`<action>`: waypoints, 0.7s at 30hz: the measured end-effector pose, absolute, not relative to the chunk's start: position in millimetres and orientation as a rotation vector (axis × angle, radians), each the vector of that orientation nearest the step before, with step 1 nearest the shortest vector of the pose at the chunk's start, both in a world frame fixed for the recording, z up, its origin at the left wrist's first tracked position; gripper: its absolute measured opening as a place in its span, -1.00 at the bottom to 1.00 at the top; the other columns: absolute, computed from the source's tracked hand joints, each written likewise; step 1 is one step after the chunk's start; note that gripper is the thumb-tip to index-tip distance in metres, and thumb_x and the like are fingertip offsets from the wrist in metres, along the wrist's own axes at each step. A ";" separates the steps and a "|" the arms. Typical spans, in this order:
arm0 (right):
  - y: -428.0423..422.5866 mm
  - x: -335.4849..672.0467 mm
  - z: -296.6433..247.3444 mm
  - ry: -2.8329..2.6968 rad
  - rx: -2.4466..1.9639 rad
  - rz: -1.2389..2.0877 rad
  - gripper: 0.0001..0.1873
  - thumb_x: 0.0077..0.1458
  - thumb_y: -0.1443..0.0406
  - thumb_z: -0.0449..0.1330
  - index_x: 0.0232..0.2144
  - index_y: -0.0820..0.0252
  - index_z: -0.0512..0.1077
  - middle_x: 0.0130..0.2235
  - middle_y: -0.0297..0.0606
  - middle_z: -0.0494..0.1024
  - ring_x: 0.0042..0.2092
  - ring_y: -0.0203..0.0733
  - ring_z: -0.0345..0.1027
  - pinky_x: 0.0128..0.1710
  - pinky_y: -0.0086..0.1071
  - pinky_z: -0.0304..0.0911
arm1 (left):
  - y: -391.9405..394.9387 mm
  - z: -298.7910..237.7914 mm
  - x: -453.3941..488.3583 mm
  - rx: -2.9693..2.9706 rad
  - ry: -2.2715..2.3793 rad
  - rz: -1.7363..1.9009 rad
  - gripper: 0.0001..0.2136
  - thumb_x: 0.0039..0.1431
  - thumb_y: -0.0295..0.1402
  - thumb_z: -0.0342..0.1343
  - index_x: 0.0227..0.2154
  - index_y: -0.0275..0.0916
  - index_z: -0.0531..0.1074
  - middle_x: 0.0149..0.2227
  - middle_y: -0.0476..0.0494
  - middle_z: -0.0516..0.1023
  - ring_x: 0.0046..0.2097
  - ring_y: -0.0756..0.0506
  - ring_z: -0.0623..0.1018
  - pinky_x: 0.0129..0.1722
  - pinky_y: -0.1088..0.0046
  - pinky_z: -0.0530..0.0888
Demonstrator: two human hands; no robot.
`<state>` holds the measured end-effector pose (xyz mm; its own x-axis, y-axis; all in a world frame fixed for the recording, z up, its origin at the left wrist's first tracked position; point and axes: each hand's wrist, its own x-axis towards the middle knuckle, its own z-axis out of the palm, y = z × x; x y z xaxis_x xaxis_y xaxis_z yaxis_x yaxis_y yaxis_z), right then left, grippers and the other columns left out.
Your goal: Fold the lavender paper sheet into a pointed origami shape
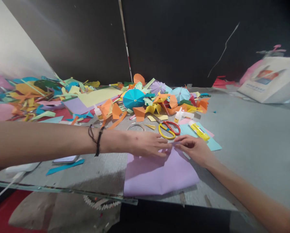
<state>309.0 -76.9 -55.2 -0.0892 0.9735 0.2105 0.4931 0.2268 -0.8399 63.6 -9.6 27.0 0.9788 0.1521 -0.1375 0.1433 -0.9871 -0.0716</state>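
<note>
A sheet of purple paper [159, 178] lies at the front edge of the table, bent over along its near side. My left hand [149, 144] rests across its far edge with the fingers stretched toward the right. At the far right corner, my right hand [193, 149] pinches the paper between thumb and fingers. Just beyond the hands are scissors [168, 129] with one red and one yellow handle. A yellow glue tube [199, 131] lies on light blue paper [214, 144] past my right hand.
Heaped coloured paper scraps [91, 97] and folded paper fans, among them a blue fan [134, 99], line the black wall. A small white bottle [178, 115] stands behind the scissors. A blue strip [65, 167] lies front left; a white bag [273, 79] stands back right.
</note>
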 end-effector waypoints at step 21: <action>-74.3 314.0 -58.0 -1.680 -1.385 0.820 -0.76 0.08 0.08 0.36 -0.46 0.07 0.70 -0.11 -0.17 0.67 -0.35 -0.16 0.45 -0.40 -0.24 0.35 | -11.9 21.8 60.7 -3.374 -0.164 0.277 -0.47 0.10 -0.70 -0.03 -0.01 0.00 0.52 0.40 0.00 0.29 0.33 -0.28 0.35 0.24 0.18 0.25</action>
